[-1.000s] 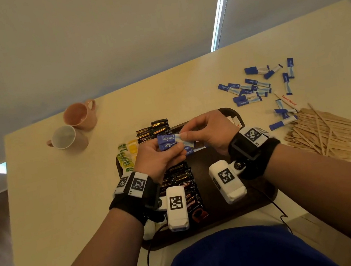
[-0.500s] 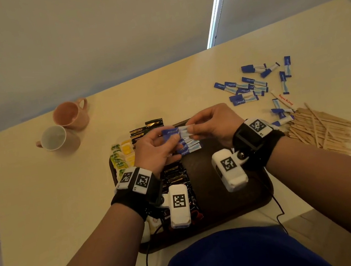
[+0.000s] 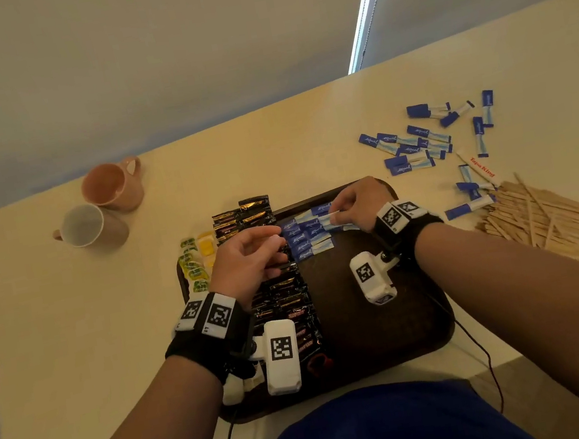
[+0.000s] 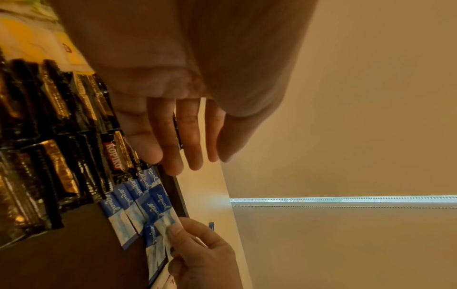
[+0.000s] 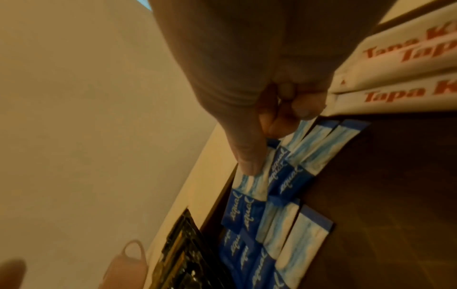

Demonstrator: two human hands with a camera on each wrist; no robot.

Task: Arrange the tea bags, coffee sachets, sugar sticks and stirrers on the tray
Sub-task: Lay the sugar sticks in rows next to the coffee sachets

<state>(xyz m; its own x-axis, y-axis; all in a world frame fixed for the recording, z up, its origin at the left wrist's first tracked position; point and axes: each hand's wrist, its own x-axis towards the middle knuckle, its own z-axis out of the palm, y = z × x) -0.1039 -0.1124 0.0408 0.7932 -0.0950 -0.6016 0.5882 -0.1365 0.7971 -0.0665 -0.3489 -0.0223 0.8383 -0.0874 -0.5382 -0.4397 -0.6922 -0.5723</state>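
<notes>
Sugar sticks (image 3: 308, 233) are lining up on the tray (image 3: 394, 320) beside coffee sachets (image 3: 282, 298); right hand (image 3: 358, 203) is pinching 1, left hand (image 3: 248, 259) hovering loosely curled. Loose sticks (image 3: 410, 147) and stirrers (image 3: 539, 218) are waiting on the table (image 3: 68, 335).

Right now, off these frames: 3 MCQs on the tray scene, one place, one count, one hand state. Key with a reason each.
1. Where do the wooden stirrers lie?
A. on the tray
B. on the table right of the tray
C. inside a mug

2. How many mugs stand on the table?
A. one
B. two
C. four

3. What is the right hand doing?
A. pinching a blue sugar stick
B. gripping a mug
C. resting flat on the table

Key:
1 B, the pile sits on the table, off the tray.
2 B, two stand at far left.
3 A, its fingertips pinch a blue sugar stick over the tray.
</notes>
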